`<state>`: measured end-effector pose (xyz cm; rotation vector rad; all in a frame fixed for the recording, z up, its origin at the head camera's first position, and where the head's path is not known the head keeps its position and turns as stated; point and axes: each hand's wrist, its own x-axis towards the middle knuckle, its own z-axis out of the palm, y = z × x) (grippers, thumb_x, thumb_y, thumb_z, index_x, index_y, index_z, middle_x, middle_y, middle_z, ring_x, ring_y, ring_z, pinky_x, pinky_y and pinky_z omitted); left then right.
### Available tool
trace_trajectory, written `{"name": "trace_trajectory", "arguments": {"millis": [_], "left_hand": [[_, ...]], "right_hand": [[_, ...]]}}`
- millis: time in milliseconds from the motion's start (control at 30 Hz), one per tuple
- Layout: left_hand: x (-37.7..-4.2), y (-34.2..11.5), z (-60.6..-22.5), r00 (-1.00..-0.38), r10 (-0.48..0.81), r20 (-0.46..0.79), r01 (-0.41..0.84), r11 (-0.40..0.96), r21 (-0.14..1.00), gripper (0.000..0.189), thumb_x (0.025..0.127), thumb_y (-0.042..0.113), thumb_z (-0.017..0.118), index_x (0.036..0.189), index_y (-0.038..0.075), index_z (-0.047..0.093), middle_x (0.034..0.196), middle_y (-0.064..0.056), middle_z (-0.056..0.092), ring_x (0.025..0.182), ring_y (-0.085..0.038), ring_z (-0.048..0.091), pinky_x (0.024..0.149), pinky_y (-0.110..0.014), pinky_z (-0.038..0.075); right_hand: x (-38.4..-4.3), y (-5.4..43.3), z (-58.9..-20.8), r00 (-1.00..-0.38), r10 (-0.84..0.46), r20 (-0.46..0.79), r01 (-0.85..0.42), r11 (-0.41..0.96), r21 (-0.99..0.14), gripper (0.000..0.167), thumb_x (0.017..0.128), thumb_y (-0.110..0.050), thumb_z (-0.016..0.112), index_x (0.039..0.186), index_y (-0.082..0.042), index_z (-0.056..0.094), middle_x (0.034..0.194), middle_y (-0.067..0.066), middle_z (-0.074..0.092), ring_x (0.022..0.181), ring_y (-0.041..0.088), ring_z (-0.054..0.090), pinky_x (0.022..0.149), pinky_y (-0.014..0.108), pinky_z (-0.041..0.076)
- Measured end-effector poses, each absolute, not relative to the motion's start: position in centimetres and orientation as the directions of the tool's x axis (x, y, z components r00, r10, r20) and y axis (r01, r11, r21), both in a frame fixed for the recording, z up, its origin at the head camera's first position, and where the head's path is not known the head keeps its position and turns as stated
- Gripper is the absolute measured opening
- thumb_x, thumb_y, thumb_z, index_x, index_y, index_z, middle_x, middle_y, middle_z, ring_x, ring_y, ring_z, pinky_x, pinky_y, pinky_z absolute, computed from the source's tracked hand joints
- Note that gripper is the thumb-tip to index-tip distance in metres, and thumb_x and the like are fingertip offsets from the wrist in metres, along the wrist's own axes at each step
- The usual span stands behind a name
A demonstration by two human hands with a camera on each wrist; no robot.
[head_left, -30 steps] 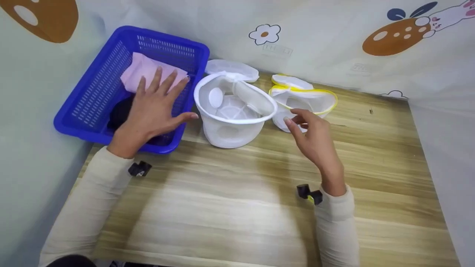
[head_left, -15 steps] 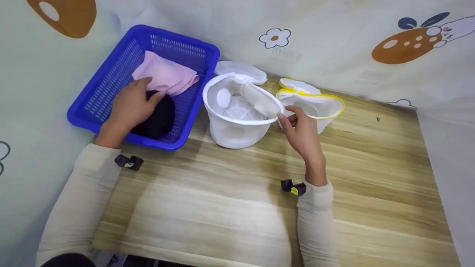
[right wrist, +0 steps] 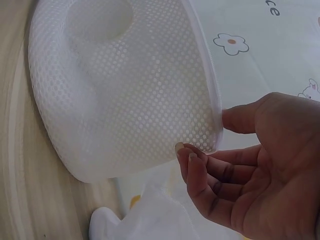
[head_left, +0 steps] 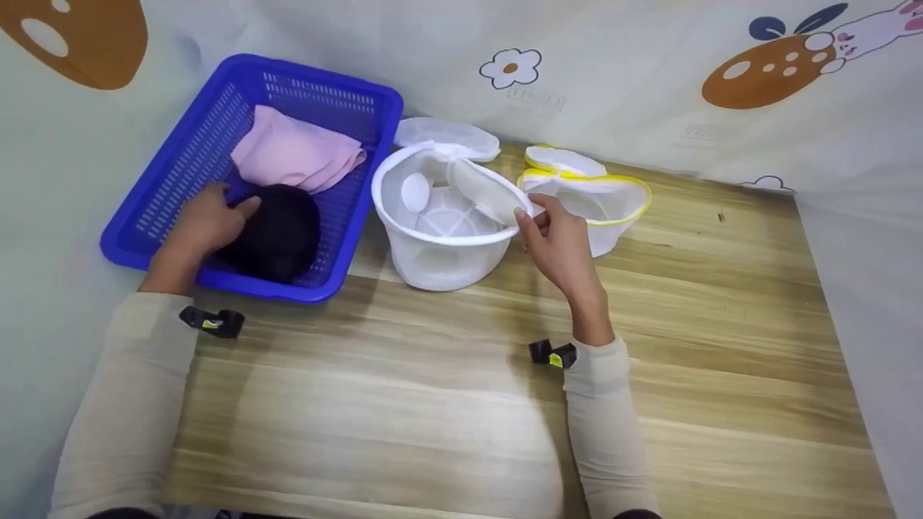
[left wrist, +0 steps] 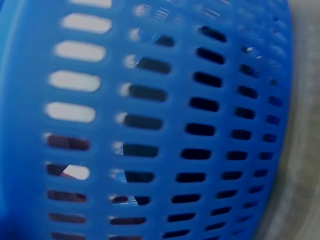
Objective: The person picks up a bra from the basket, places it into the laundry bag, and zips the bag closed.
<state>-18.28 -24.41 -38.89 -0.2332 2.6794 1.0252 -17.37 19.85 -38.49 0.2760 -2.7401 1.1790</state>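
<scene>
The right hand [head_left: 562, 249] pinches the white bag [head_left: 443, 263], its upward mouth longest left-to-right; left of it, the left hand [head_left: 204, 225] is at black cloth [head_left: 288, 234], grip unclear.

The basket [head_left: 173, 149] is coloured blue — its cloth [head_left: 296, 153] pink, its bundle [head_left: 283, 229] black. The larger bag [head_left: 448, 259] is patterned in white mesh; the smaller bag [head_left: 607, 235], also white, is edged with yellow.

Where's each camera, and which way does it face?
Head: worn there, facing forward and down at the table; left hand, right hand, sleeves show.
Left wrist: worn there, facing the blue basket; no hand shows.
Right wrist: worn there, facing the white mesh bag; right hand shows.
Head and right wrist share that bag.
</scene>
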Motion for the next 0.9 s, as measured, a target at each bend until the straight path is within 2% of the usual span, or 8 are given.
{"name": "trace_trajectory", "arguments": {"millis": [100, 167, 233, 333, 433, 633, 767, 900], "left_hand": [[-18.3, -24.9, -38.5, -0.905, -0.046, -0.424, -0.333, 0.698, 0.634, 0.093, 0.095, 0.051, 0.044, 0.139, -0.023, 0.008, 0.139, -0.044, 0.022, 0.12, -0.052, 0.032, 0.098, -0.06, 0.033], [-18.4, -25.4, -38.4, -0.876, -0.06, -0.478, -0.385, 0.684, 0.62, 0.101, 0.091, 0.058, 0.047, 0.138, -0.024, 0.012, 0.126, -0.041, 0.034, 0.099, -0.045, 0.046, 0.081, -0.052, 0.046], [-18.4, -25.8, -38.4, -0.849, -0.078, -0.522, -0.434, 0.667, 0.605, 0.107, 0.087, 0.063, 0.051, 0.137, -0.024, 0.015, 0.115, -0.033, 0.036, 0.086, -0.036, 0.046, 0.069, -0.042, 0.047], [-18.4, -26.4, -38.4, -0.812, -0.101, -0.575, -0.502, 0.623, 0.6, 0.112, 0.081, 0.066, 0.058, 0.137, -0.021, 0.016, 0.109, -0.025, 0.033, 0.083, -0.032, 0.045, 0.059, -0.035, 0.048], [-18.4, -26.6, -38.3, -0.785, -0.098, -0.612, -0.546, 0.577, 0.607, 0.122, 0.075, 0.07, 0.062, 0.141, -0.018, 0.009, 0.12, -0.024, 0.029, 0.1, -0.037, 0.041, 0.07, -0.038, 0.053], [-18.3, -26.6, -38.4, -0.781, -0.08, -0.62, -0.54, 0.585, 0.605, 0.128, 0.071, 0.073, 0.063, 0.142, -0.017, 0.007, 0.123, -0.025, 0.028, 0.103, -0.039, 0.041, 0.078, -0.042, 0.05], [-18.2, -26.7, -38.5, -0.783, -0.047, -0.62, -0.535, 0.56, 0.633, 0.12, 0.074, 0.068, 0.065, 0.14, -0.015, 0.009, 0.119, -0.022, 0.029, 0.099, -0.037, 0.049, 0.076, -0.043, 0.054], [-18.2, -26.8, -38.8, -0.778, -0.021, -0.628, -0.547, 0.515, 0.66, 0.096, 0.076, 0.064, 0.067, 0.127, -0.006, 0.025, 0.107, -0.015, 0.03, 0.087, -0.03, 0.055, 0.072, -0.041, 0.055]], "right_hand": [[-17.3, 19.9, -38.3, -0.972, -0.113, 0.205, -0.227, 0.667, -0.709, 0.037, 0.095, -0.022, 0.058, 0.124, 0.001, 0.057, 0.074, 0.007, 0.065, 0.059, 0.014, 0.062, 0.053, 0.027, 0.049], [-17.1, 19.9, -38.3, -0.972, -0.113, 0.206, -0.227, 0.67, -0.706, 0.035, 0.095, -0.019, 0.058, 0.123, 0.001, 0.058, 0.073, 0.006, 0.064, 0.058, 0.013, 0.061, 0.052, 0.026, 0.049], [-17.0, 20.0, -38.3, -0.973, -0.115, 0.203, -0.226, 0.671, -0.706, 0.034, 0.094, -0.017, 0.058, 0.123, 0.001, 0.058, 0.072, 0.005, 0.064, 0.057, 0.013, 0.06, 0.051, 0.025, 0.048], [-16.9, 19.9, -38.4, -0.973, -0.122, 0.197, -0.227, 0.672, -0.705, 0.034, 0.094, -0.016, 0.058, 0.123, 0.001, 0.058, 0.072, 0.005, 0.064, 0.057, 0.013, 0.06, 0.051, 0.025, 0.047], [-16.9, 19.8, -38.4, -0.973, -0.122, 0.197, -0.227, 0.67, -0.707, 0.033, 0.094, -0.014, 0.057, 0.123, 0.002, 0.058, 0.072, 0.006, 0.064, 0.057, 0.014, 0.06, 0.05, 0.025, 0.047], [-17.0, 19.7, -38.4, -0.973, -0.094, 0.211, -0.218, 0.674, -0.706, 0.032, 0.093, -0.011, 0.056, 0.12, 0.005, 0.06, 0.072, 0.007, 0.064, 0.055, 0.014, 0.058, 0.047, 0.023, 0.045], [-16.9, 19.5, -38.5, -0.974, -0.07, 0.215, -0.206, 0.671, -0.712, 0.027, 0.093, -0.009, 0.054, 0.113, 0.006, 0.064, 0.07, 0.01, 0.065, 0.053, 0.014, 0.058, 0.046, 0.021, 0.043], [-16.6, 19.2, -38.2, -0.981, -0.052, 0.185, -0.173, 0.657, -0.734, 0.023, 0.091, -0.008, 0.054, 0.105, 0.007, 0.065, 0.071, 0.012, 0.066, 0.052, 0.014, 0.06, 0.046, 0.021, 0.045]]}}
